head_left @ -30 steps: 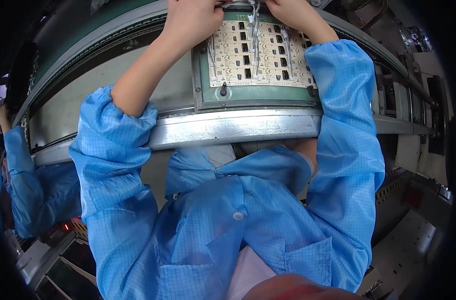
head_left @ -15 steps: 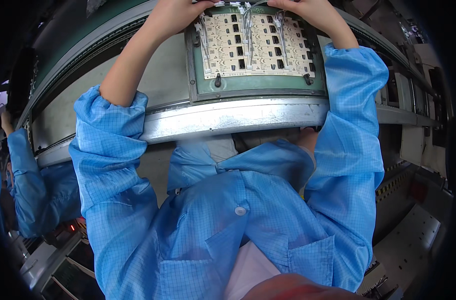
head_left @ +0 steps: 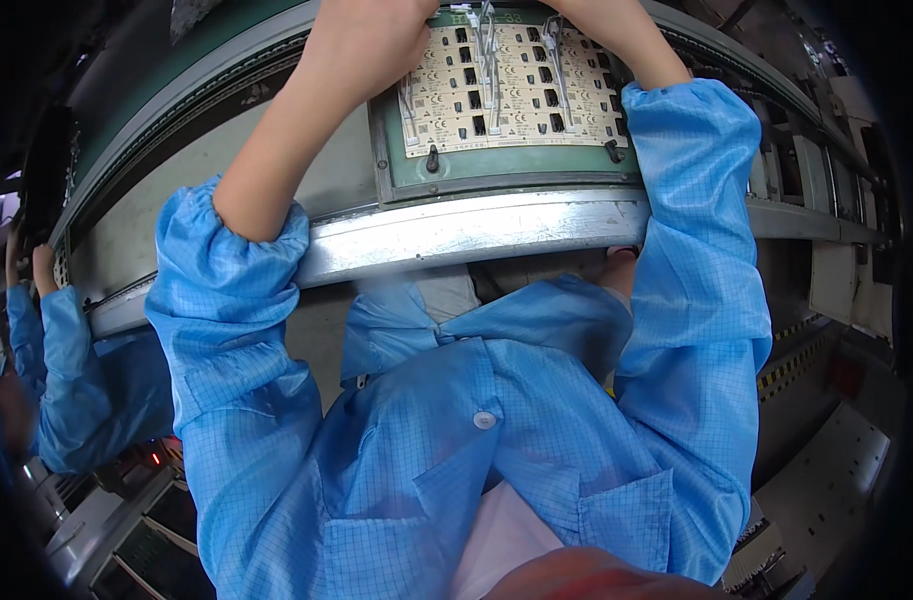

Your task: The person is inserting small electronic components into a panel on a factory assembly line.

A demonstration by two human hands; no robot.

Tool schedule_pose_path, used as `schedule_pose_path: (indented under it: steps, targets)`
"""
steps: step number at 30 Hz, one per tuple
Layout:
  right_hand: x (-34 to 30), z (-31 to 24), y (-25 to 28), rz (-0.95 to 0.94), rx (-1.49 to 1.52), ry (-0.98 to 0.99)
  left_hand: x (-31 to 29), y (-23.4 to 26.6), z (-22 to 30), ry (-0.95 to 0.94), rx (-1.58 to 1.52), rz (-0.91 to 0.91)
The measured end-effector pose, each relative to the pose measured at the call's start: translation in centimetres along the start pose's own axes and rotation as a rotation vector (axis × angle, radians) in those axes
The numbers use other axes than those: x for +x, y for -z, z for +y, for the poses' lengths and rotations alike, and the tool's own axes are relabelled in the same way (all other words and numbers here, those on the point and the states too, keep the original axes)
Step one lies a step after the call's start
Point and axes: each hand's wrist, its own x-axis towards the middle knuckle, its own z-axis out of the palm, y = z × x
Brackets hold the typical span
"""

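A panel of cream circuit boards (head_left: pixel 522 95) with several black components lies in a green fixture (head_left: pixel 517 175) with a dark frame. White cables with small connectors (head_left: pixel 492 70) run across the panel in strands toward its far edge. My left hand (head_left: pixel 377 45) is over the panel's far left corner, its fingers curled closed; whatever they grip is hidden behind the hand and the picture's top edge. Beyond the far right part of the panel is my right hand (head_left: pixel 602 20), its fingers cut off by the top edge. Black clips (head_left: pixel 434 158) stand along the near side of the fixture.
A bright metal rail (head_left: pixel 477 235) runs between my body and the fixture. Left of the fixture lies a grey plate (head_left: pixel 227 190) inside a conveyor track. At the far left a co-worker in a blue sleeve (head_left: pixel 67 340) reaches toward the same line.
My left hand has moved right and nearer, now covering the panel's far left corner. My right hand has shifted slightly left and farther up out of the picture. The co-worker's hands have moved.
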Motion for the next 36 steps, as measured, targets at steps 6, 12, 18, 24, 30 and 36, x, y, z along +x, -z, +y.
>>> schedule_pose_path:
  steps: [6, 12, 18, 24, 30, 36]
  targets:
    - [0.8, 0.3, -2.0, 0.092, 0.11, 0.015, 1.1, 1.4, 3.8, 0.102, -0.079, 0.22]
    - [1.2, 1.9, -2.2, 0.116, -0.008, 0.116, 3.4, -0.4, 6.1, 0.248, -0.068, 0.031]
    - [0.7, 1.9, -1.3, 0.092, -0.077, 0.074, 4.4, -1.0, 6.9, 0.418, -0.16, -0.125]
    - [0.4, 2.3, -0.1, 0.02, -0.188, 0.113, 3.3, -0.6, 6.0, 0.494, -0.319, -0.043]
    - [-0.1, 1.1, 0.6, -0.031, -0.409, 0.198, 2.1, -1.9, 5.2, 0.225, -0.684, 0.369]
    - [-0.2, 1.6, 0.2, -0.085, -0.431, 0.165, 3.3, -1.4, 6.2, 0.468, -0.241, -0.015]
